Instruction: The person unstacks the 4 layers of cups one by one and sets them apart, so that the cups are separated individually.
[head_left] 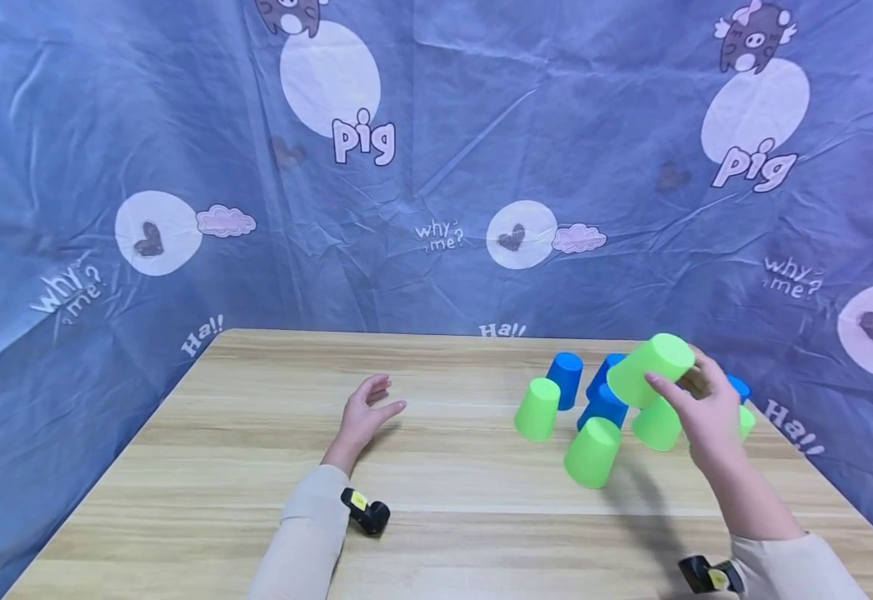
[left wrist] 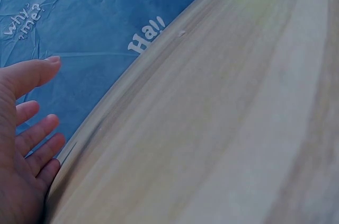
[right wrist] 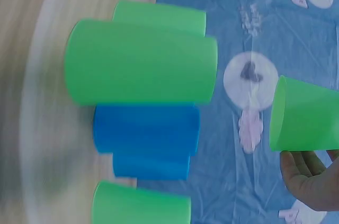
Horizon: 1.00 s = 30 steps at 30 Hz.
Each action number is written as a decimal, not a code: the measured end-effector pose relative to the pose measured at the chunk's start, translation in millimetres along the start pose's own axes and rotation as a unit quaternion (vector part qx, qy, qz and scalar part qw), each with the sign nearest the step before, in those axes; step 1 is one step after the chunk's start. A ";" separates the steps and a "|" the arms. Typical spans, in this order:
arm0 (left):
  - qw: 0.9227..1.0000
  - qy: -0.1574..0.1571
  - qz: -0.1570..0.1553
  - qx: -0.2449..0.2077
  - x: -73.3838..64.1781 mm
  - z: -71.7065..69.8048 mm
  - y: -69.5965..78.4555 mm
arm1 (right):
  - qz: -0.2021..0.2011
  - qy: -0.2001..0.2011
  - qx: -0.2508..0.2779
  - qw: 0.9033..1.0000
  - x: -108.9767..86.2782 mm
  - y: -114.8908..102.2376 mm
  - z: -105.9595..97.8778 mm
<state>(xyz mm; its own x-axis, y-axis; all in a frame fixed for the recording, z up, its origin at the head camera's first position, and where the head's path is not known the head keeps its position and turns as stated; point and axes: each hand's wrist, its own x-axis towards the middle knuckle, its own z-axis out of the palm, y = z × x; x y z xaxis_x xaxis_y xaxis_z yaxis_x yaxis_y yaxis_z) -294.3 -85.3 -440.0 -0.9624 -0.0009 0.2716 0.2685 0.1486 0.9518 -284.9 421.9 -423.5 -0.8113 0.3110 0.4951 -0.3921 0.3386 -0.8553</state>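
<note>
My right hand (head_left: pixel 714 417) holds a green cup (head_left: pixel 642 375) above the other cups at the table's right side. The cup is tilted, its closed end toward the upper right. In the right wrist view, thumb and fingers grip this cup (right wrist: pixel 310 115) from below. Beneath and around it, several cups stand upside down: a green cup (head_left: pixel 592 454) in front, another green cup (head_left: pixel 537 410) at left, blue cups (head_left: pixel 565 382) behind. Some are partly hidden by the right hand. My left hand (head_left: pixel 361 421), holding nothing, hovers near or rests on the table's middle left, its fingers loosely bent.
The wooden table (head_left: pixel 451 550) reaches back to a blue printed curtain (head_left: pixel 376 275), which also hangs at both sides. A black wrist camera (head_left: pixel 367 512) is strapped to the left sleeve, another camera (head_left: pixel 709 575) to the right one.
</note>
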 end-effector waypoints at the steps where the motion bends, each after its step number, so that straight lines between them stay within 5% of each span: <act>1: 1.000 -0.001 0.000 -0.003 -0.2 0.2 0.3 | 0.006 0.006 0.006 1.000 -2.3 0.9 -6.4; 9: 1.000 0.005 -0.007 0.014 1.1 1.0 1.0 | 0.067 0.030 0.002 0.997 -41.7 -13.1 -37.6; 14: 1.000 0.004 -0.005 0.013 2.2 0.5 1.1 | 0.095 0.016 -0.074 0.993 -62.4 -20.6 -44.2; 20: 1.000 0.005 -0.010 0.014 2.5 0.0 0.5 | 0.141 -0.019 -0.173 0.975 -73.8 -25.3 -45.1; 30: 1.000 0.004 -0.002 0.011 0.2 0.0 0.7 | 0.161 -0.074 -0.209 0.962 -83.3 -28.3 -44.8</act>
<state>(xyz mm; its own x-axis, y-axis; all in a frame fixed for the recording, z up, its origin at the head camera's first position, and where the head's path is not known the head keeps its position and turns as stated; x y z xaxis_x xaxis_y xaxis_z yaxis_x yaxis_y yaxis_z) -294.3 -85.2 -439.3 -0.9630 -0.0099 0.2695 0.2640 0.1697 0.9495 -186.8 426.2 -433.8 -0.9263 0.3409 0.1604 0.0746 0.5832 -0.8089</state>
